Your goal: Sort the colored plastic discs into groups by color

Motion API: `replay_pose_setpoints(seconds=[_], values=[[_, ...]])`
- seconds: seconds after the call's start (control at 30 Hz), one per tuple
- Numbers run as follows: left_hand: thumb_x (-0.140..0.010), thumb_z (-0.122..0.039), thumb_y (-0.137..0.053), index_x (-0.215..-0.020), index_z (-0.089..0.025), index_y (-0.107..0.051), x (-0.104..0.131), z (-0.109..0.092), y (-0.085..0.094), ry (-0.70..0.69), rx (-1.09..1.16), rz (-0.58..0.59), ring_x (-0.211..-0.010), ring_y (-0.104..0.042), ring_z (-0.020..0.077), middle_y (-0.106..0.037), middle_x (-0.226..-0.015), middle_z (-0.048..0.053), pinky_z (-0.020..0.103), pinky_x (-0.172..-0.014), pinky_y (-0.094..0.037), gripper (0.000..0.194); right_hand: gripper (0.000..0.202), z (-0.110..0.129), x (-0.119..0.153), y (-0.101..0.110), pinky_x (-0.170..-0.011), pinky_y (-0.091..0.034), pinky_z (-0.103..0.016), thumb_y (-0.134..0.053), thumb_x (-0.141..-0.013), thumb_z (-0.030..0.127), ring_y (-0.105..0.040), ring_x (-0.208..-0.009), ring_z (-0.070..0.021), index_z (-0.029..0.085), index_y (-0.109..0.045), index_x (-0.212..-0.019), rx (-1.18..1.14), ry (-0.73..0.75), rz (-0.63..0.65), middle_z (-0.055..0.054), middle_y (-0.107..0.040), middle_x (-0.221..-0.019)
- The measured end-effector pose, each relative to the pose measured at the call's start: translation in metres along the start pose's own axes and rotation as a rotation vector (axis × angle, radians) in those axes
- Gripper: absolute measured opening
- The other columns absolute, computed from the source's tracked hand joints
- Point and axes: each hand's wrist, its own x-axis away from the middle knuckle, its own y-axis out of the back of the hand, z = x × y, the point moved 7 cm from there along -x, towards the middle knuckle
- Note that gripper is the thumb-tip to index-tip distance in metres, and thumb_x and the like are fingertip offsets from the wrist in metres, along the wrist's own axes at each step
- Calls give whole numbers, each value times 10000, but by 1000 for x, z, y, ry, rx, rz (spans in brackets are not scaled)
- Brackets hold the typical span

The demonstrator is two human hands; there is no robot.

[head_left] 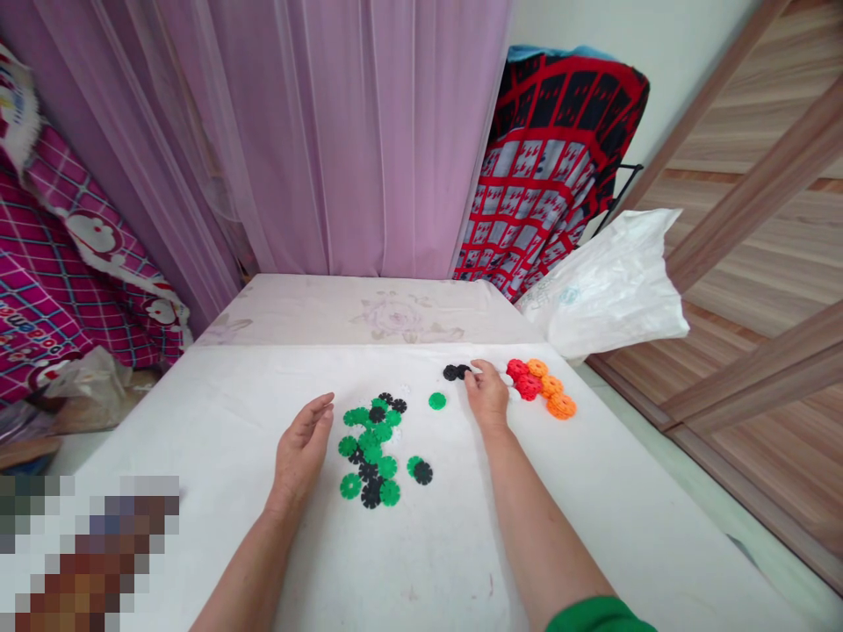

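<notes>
Notched plastic discs lie on the white table. Several green discs (372, 450) and black discs (371, 493) form a loose pile at the middle, with a few white ones among them. My left hand (304, 443) is just left of this pile, fingers apart and holding nothing. Farther right, my right hand (487, 395) has its fingertips at a small group of black discs (451, 372); whether it grips one is hidden. A single green disc (437, 401) lies left of that hand. Red discs (528, 384) and orange discs (561, 405) sit to its right.
The white table (230, 395) has a flowered strip (296, 312) along its back edge. A white plastic bag (612, 285) stands past the back right corner. Behind are a purple curtain (369, 132) and a red patterned cloth (527, 175).
</notes>
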Motion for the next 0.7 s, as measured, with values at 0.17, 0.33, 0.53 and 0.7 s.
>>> replay_pose_setpoints(seconds=[0.17,0.33,0.53,0.7], values=[[-728,-559,-656,-1121,-209,-665,-1,0,-1,-27,-1,2,-1121,-636,247,-716,-1141,86,406,-1031,-443,526,356,-4,10,15,-735,-485,-357,-434,-704,365,-591,-667,-203,176,-657,-907,-96,-80,-40,-87,-699,-835],[-720,-567,-658,-1097,-208,-678,-3,0,-2,-28,2,2,-1101,-638,250,-721,-1121,83,410,-1018,-447,521,265,9,53,24,-642,-486,-325,-499,-705,419,-561,-602,-183,204,-622,-800,-241,-148,72,-28,-640,-696],[-732,-548,-657,-1095,-205,-677,-3,-1,-3,-45,12,7,-1085,-643,239,-722,-1116,80,402,-1010,-448,499,98,69,133,30,-595,-473,-253,-568,-766,314,-574,-625,-138,224,-606,-777,-308,158,463,3,-644,-746],[-721,-558,-650,-1073,-199,-680,-3,-1,-4,-50,23,0,-1065,-648,241,-726,-1086,83,406,-998,-455,504,158,90,150,35,-794,-503,-320,-628,-697,213,-619,-839,-184,241,-619,-852,-142,384,470,-15,-678,-888]])
